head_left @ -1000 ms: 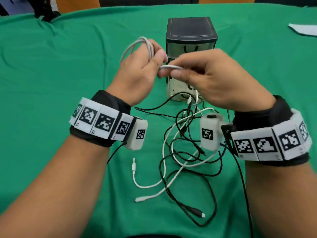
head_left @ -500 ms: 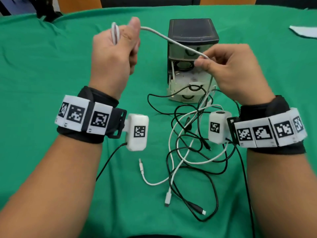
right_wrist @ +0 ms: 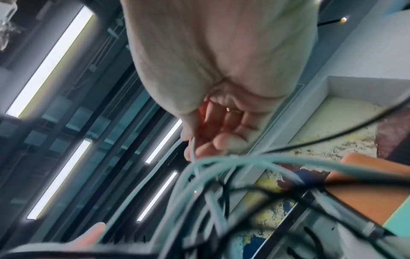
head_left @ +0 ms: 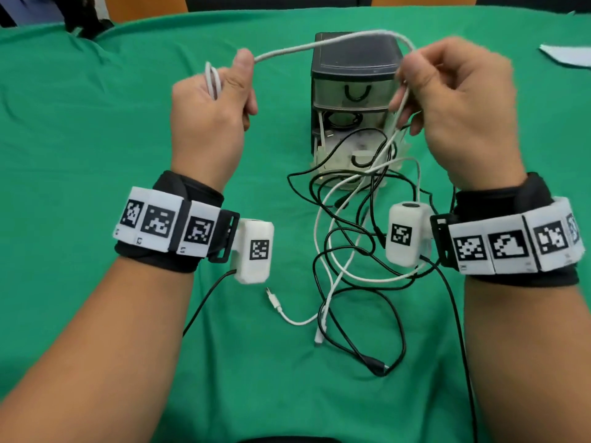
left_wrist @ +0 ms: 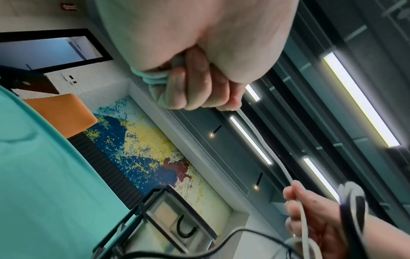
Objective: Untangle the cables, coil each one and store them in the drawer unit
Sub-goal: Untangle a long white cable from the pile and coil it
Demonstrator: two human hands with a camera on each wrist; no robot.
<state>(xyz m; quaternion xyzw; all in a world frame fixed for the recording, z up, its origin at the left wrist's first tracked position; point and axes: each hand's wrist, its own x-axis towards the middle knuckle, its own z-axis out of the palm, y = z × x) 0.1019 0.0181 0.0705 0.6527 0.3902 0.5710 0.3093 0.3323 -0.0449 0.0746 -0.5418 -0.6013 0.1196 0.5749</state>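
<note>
My left hand [head_left: 217,100] is raised left of the drawer unit [head_left: 353,75] and grips several loops of a white cable [head_left: 323,43]; the loops [left_wrist: 155,78] show wrapped under its curled fingers. The cable arcs over the unit to my right hand [head_left: 447,100], which pinches it between thumb and fingers [right_wrist: 193,149]. From there it drops into a tangle of black and white cables [head_left: 361,251] on the green cloth in front of the unit. The bottom drawer [head_left: 358,158] stands pulled out; a black cable lies in the middle drawer.
A green cloth [head_left: 96,139] covers the table. A loose white plug [head_left: 273,300] and a black plug [head_left: 375,367] lie near me. White paper [head_left: 566,54] sits at the far right edge. Chairs stand beyond the table.
My hands, close together a second ago, have drawn apart: the left moved left with the loops, the right moved right and up, so a longer arc of white cable spans between them.
</note>
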